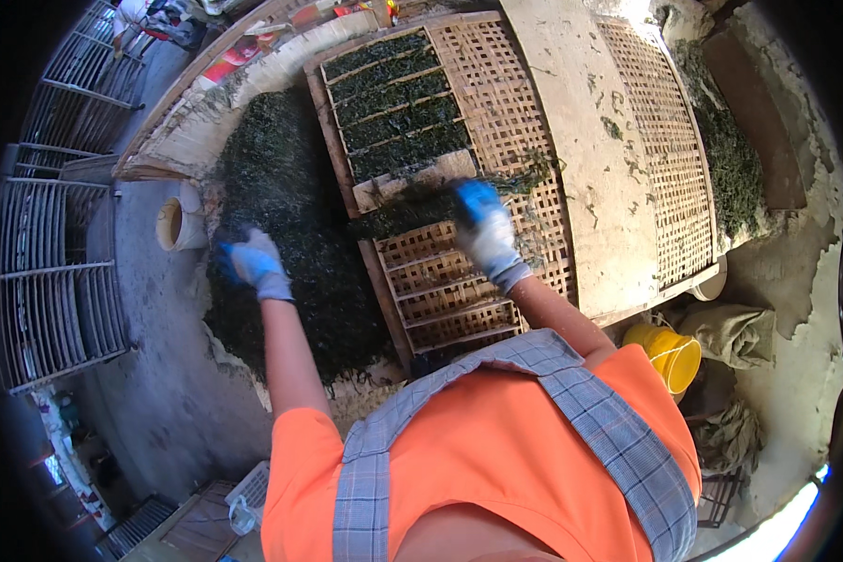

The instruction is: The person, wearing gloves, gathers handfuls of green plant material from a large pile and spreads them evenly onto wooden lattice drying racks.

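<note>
Seaweed heap (290, 225): dark green, shredded, matted, piled on the concrete slab left of a woven bamboo tray (496, 103). Left hand (258, 265), gloved white and blue, rests on the heap; grip cannot be told. Right hand (484, 229), same glove, closed on a clump of strands over the tray's slats. Filled rows (393, 103) above. Yellow bucket (670, 356) partly hidden by the shoulder.
</note>
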`<state>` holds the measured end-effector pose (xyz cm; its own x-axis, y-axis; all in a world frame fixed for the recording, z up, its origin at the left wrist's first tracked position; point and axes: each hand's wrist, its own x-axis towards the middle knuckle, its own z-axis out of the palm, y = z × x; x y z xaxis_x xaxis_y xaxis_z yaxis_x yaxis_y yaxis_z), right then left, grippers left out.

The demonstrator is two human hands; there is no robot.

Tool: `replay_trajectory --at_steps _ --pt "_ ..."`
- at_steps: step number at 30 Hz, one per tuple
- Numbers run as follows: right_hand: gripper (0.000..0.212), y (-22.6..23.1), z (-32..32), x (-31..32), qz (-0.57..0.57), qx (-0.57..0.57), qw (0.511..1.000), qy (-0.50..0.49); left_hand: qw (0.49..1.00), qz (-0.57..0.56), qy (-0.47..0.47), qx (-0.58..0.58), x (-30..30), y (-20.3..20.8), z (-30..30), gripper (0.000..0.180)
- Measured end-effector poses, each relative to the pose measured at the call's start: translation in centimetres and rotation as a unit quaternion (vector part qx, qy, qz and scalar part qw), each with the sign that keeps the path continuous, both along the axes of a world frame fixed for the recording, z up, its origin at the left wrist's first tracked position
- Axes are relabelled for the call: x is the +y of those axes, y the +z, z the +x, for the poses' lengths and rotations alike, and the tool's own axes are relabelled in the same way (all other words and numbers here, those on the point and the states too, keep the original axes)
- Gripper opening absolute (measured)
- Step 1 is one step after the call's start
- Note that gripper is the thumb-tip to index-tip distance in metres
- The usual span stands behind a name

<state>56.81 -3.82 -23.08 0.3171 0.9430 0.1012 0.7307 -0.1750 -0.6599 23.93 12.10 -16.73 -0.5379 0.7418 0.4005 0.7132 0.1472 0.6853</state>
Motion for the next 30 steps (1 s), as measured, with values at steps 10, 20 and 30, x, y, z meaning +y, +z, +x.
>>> replay_trajectory --at_steps 10,20,30 --pt "0.038 0.3 -3.0 -0.5 -0.260 -0.132 0.953 0.083 0.711 -0.158 -0.642 0.240 -8.2 0.4 27.4 0.072" --pt "0.061 -1.2 -1.4 -0.9 -0.269 -0.090 0.950 0.133 0.787 -0.095 -0.585 0.174 -7.1 -2.0 22.0 0.040" --pt "0.035 5.7 -3.0 1.1 -0.066 -0.017 0.988 0.138 0.941 -0.093 -0.241 -0.219 -10.0 -5.9 7.5 0.044"
